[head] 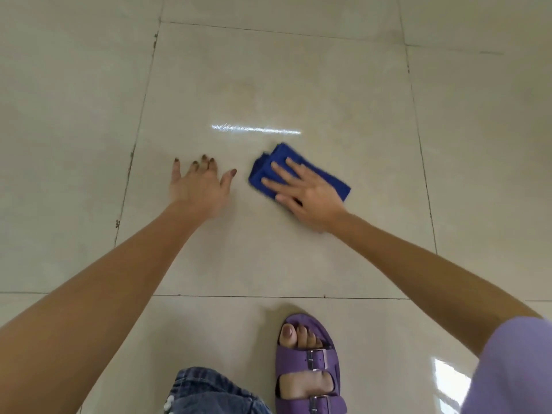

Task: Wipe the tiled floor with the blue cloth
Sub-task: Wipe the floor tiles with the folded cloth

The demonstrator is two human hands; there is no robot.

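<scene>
Right hand [310, 195] flat on folded blue cloth [268, 171]

Purple sandal [310, 369]; perhaps denim knee [209, 389].

I am viewing a tiled floor [268, 70] that is gleaming glossy and smooth. The blue cloth [279, 153] is looking soft, napped and matt. Near me, a purple sandal [301, 361] is showing matt straps and shiny metal buckles [318, 358]; left of it, frayed denim [206, 389].

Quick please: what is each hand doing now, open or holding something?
Left hand: open, fingers spread on the tiled floor.
Right hand: open, pressing flat on the blue cloth.
</scene>
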